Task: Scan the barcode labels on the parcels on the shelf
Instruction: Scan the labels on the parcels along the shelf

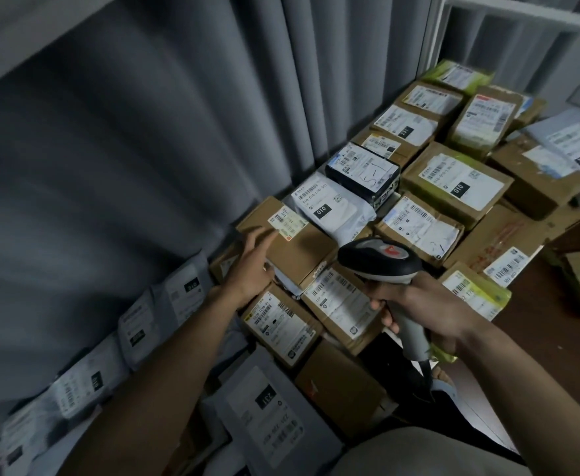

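With our right hand (415,305) clamped on the scanner (381,261) and our left hand (252,266) resting flat-fingered on the brown parcel (293,247) at the shelf's curtain-side edge, we should aim squarely at its label (287,224).

Grey pleated curtain (137,139) hangs at the back, a white frame (522,12) at upper right

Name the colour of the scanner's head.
Black, with a red mark on top of the scanner; the head view shows it.
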